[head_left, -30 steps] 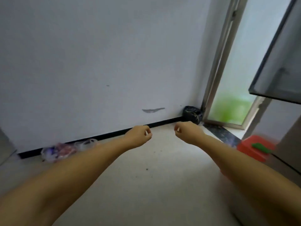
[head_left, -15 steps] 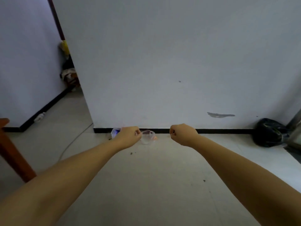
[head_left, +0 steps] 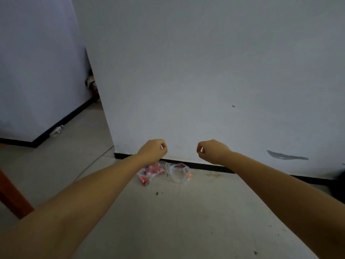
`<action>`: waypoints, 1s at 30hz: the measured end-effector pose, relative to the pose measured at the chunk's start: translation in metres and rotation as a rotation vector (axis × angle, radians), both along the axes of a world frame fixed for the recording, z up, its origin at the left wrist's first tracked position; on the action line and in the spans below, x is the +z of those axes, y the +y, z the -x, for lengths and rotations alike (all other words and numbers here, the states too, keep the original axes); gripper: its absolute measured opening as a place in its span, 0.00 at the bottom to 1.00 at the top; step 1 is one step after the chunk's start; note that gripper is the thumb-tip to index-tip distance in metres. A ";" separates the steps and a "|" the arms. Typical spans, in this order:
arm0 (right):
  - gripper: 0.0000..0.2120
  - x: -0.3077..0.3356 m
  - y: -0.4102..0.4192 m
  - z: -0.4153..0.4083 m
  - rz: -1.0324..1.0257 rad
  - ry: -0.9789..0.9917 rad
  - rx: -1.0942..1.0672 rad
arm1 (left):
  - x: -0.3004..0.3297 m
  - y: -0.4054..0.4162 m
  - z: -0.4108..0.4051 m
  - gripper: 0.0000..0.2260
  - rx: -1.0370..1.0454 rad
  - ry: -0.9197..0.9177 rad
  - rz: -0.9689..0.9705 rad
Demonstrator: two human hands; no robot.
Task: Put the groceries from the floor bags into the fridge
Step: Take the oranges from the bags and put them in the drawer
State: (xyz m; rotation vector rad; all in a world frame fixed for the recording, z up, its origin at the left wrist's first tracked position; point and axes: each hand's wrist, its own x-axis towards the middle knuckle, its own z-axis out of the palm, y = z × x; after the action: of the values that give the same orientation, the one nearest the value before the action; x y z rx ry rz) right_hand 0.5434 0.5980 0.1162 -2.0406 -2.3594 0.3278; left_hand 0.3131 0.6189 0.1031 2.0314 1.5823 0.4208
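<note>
Left hand (head_left: 153, 150), right hand (head_left: 212, 150) curled; empty

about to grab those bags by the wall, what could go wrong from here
1. The clear bags lie slumped and look open; lifted by the wrong edge, the red packets could spill.
2. One red can seems to lie at the left bag's edge, so it may roll out when that bag is moved.
3. Both the left hand and the right hand are curled and empty; thin, crumpled plastic may be hard to pinch cleanly.
</note>
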 end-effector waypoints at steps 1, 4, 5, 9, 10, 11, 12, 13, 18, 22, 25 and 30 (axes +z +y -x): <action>0.11 -0.003 0.016 -0.003 0.018 0.003 0.003 | -0.004 0.013 -0.003 0.05 0.006 -0.008 0.013; 0.10 -0.019 0.064 -0.009 0.064 -0.004 0.020 | -0.021 0.053 -0.008 0.05 0.000 0.015 0.077; 0.10 -0.025 0.081 -0.010 0.076 -0.005 0.026 | -0.028 0.069 -0.009 0.05 -0.003 0.019 0.093; 0.11 -0.047 0.152 -0.014 0.109 -0.019 0.041 | -0.044 0.144 -0.015 0.09 -0.010 0.022 0.129; 0.11 -0.051 0.173 -0.015 0.112 -0.017 0.038 | -0.047 0.166 -0.017 0.09 -0.010 0.017 0.128; 0.11 -0.056 0.193 -0.017 0.115 -0.009 0.030 | -0.050 0.188 -0.019 0.08 -0.016 0.013 0.126; 0.11 -0.060 0.213 -0.020 0.116 0.004 0.014 | -0.052 0.209 -0.021 0.08 -0.025 0.014 0.130; 0.11 -0.065 0.232 -0.023 0.121 0.020 -0.008 | -0.055 0.231 -0.023 0.08 -0.036 0.021 0.144; 0.11 -0.096 0.308 -0.048 0.183 0.129 -0.158 | -0.078 0.338 -0.043 0.09 -0.119 0.126 0.235; 0.10 -0.139 0.340 -0.080 0.299 0.182 -0.250 | -0.114 0.395 -0.076 0.09 -0.129 0.147 0.325; 0.10 -0.186 0.377 -0.109 0.380 0.162 -0.256 | -0.162 0.430 -0.106 0.07 -0.172 0.175 0.379; 0.13 -0.278 0.436 -0.130 0.466 0.155 -0.303 | -0.268 0.467 -0.128 0.14 -0.141 0.178 0.457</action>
State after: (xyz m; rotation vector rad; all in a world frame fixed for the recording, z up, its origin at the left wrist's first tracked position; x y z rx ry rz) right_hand 0.6737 1.0337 -0.1618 -2.4036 -1.9792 1.0634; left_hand 0.4413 1.0856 -0.1646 1.8401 1.4584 -0.1693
